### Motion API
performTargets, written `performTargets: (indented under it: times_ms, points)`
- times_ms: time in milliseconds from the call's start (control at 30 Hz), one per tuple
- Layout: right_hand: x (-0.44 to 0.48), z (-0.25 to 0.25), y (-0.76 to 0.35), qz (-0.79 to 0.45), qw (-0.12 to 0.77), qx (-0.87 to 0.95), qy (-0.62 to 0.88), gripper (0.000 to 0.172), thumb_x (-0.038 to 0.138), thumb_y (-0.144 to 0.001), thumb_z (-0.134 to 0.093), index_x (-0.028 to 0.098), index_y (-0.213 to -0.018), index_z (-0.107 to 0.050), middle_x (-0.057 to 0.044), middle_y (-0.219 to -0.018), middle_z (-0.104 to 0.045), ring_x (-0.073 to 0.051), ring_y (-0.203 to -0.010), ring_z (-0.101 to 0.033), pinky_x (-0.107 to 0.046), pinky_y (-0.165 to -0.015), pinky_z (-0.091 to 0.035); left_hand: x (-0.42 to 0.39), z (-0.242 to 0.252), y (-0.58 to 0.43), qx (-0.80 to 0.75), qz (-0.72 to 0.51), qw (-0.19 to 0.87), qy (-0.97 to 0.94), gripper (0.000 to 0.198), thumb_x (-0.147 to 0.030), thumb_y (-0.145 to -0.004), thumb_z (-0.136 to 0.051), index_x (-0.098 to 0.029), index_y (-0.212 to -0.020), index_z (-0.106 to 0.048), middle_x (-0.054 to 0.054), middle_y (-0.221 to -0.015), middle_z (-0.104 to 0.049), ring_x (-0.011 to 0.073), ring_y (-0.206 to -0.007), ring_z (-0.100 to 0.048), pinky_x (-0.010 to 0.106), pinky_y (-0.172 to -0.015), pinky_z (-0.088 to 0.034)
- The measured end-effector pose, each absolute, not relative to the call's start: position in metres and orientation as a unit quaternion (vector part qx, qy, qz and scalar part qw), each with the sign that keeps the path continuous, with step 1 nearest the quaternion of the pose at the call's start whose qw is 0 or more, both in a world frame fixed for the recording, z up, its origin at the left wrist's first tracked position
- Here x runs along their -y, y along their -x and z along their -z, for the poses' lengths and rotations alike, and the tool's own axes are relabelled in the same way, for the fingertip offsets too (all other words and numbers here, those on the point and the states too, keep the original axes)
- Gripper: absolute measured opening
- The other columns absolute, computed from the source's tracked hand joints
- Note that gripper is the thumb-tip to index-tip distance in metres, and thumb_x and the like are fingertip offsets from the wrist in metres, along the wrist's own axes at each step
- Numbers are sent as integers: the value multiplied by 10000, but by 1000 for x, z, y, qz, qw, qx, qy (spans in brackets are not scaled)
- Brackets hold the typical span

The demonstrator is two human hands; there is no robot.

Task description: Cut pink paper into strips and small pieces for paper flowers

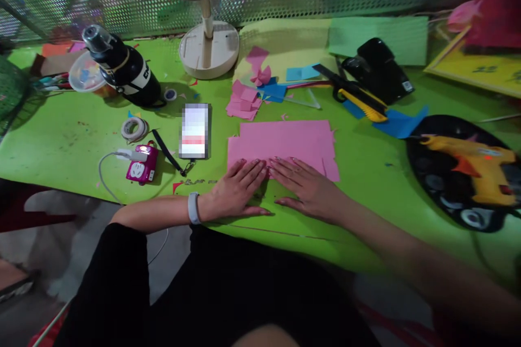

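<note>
A pink sheet of paper point(285, 143) lies flat on the green table point(69, 141) in front of me. My left hand point(236, 190) rests palm down at the sheet's near left corner, fingers stretched out over its edge. My right hand point(305, 187) lies flat beside it, fingertips on the sheet's near edge. The two hands almost touch at the fingertips. Neither hand holds anything. A pale band sits on my left wrist.
Left: a phone point(195, 130), a tape roll point(133, 129), a pink power adapter point(141, 165), a black bottle point(124, 68). Behind: a fan base point(209, 49), pink and blue paper scraps point(252, 95), a yellow utility knife point(360, 103). Right: a yellow glue gun point(472, 165) on a dark tray.
</note>
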State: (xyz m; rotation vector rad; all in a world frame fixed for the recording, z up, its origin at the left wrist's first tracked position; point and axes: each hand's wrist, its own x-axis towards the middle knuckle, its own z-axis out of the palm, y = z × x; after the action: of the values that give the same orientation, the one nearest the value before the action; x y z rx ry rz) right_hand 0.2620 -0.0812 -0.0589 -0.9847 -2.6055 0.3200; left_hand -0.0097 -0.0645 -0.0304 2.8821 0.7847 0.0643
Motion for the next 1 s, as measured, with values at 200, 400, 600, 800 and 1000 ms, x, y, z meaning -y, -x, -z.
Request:
performTargets:
  times_ms: [200, 400, 600, 800, 1000]
  points:
    - [81, 56, -262, -93, 186, 918, 338, 825, 480, -1038, -537, 190, -1671, -94, -159, -1673, -267, -323, -1547, -306, -565, -1227, -362, 66, 28, 10, -262, 8, 53, -964, 1035, -797, -972, -214, -13, -1644, -155, 229, -1697, -208, 335, -1605, -162, 522, -1307, -70]
    - [80, 57, -263, -103, 174, 918, 341, 802, 484, -1035, -546, 199, -1666, -142, -159, -1669, -269, -324, -1549, -296, -582, -1227, -353, 57, 25, 13, -298, -20, 46, -953, 989, -802, -963, -275, -112, -1661, -154, 204, -1697, -245, 332, -1602, -184, 564, -1301, -85]
    - [80, 54, -261, -100, 158, 920, 345, 808, 506, -1051, -498, 204, -1671, -77, -150, -1674, -261, -304, -1552, -292, -569, -1235, -342, 41, 30, 19, -340, -31, 39, -939, 947, -780, -966, -337, -101, -1621, -253, 233, -1675, -290, 360, -1578, -256, 562, -1289, -163]
    - [80, 56, -263, -104, 162, 922, 337, 802, 512, -1052, -489, 201, -1672, -87, -151, -1673, -265, -317, -1549, -296, -574, -1229, -348, 55, 22, 13, -291, -10, 34, -956, 944, -767, -992, -262, -49, -1605, -291, 211, -1675, -306, 324, -1580, -260, 493, -1305, -142]
    - [82, 58, -264, -95, 176, 921, 335, 779, 504, -1065, -450, 222, -1675, -57, -140, -1671, -279, -304, -1539, -324, -565, -1213, -385, 71, 20, 8, -273, 52, 53, -959, 1039, -800, -971, -238, 12, -1619, -233, 239, -1692, -217, 344, -1595, -200, 490, -1306, -103]
